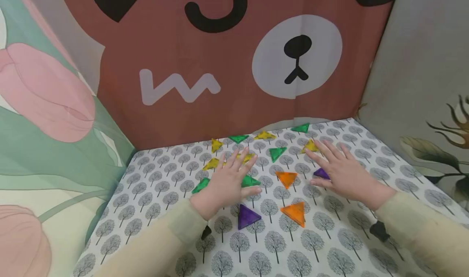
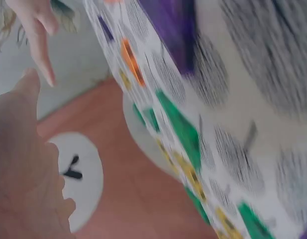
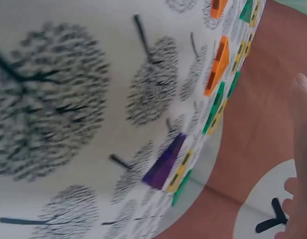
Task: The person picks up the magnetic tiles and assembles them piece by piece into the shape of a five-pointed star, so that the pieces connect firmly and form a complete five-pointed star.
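Observation:
Both hands hover above the patterned cloth with fingers spread, neither one holding anything. My left hand is over several triangular translucent tiles, hiding parts of a green triangle and a yellow triangle. Nearer to me, by its wrist, lies a purple triangle. My right hand partly covers another purple triangle, and a yellow triangle sits by its fingertips. Between the hands are two orange triangles. In the right wrist view the purple triangle lies flat, apart from the hand.
More green triangles and yellow triangles lie scattered towards the back edge. A white cloth printed with grey trees covers the table. A brown bear-print curtain stands behind it, with flowered curtains at the sides.

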The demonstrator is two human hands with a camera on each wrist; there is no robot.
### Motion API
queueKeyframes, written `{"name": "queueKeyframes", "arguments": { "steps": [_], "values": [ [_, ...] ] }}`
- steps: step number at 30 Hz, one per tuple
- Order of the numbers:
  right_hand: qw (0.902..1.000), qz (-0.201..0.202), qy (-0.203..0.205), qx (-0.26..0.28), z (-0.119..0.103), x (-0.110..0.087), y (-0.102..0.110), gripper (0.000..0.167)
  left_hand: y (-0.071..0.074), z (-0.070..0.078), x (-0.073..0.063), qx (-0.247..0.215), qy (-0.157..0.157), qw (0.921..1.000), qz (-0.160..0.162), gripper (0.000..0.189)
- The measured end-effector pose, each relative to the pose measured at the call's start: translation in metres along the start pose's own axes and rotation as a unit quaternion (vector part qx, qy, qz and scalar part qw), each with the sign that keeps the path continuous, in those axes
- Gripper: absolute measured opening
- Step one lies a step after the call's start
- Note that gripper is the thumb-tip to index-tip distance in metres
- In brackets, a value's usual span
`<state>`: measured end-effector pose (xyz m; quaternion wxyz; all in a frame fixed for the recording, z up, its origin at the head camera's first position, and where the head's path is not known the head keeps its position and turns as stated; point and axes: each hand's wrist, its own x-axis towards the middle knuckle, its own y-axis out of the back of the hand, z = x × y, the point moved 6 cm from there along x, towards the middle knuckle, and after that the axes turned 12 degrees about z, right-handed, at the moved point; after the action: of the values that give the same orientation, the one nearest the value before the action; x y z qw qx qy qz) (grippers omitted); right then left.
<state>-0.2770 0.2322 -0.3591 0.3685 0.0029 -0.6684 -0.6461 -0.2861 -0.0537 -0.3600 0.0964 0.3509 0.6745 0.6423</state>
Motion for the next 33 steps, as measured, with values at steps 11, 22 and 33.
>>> {"name": "queueKeyframes", "arguments": {
  "steps": [11,22,33],
  "values": [
    [0.9895,-0.108,-0.076,0.06,0.03,-0.032,-0.024,0.081,-0.019,0.074,-0.005,-0.117,-0.13,0.9788,-0.106,0.083],
    [0.9761,-0.152,-0.113,0.107,0.034,-0.049,-0.044,0.085,-0.028,0.11,-0.011,-0.119,-0.195,0.9519,-0.204,0.076],
    [0.9695,-0.158,-0.083,0.168,0.004,-0.065,-0.029,0.08,-0.029,0.113,-0.009,-0.11,-0.173,0.9618,-0.181,0.086]
  ]
}}
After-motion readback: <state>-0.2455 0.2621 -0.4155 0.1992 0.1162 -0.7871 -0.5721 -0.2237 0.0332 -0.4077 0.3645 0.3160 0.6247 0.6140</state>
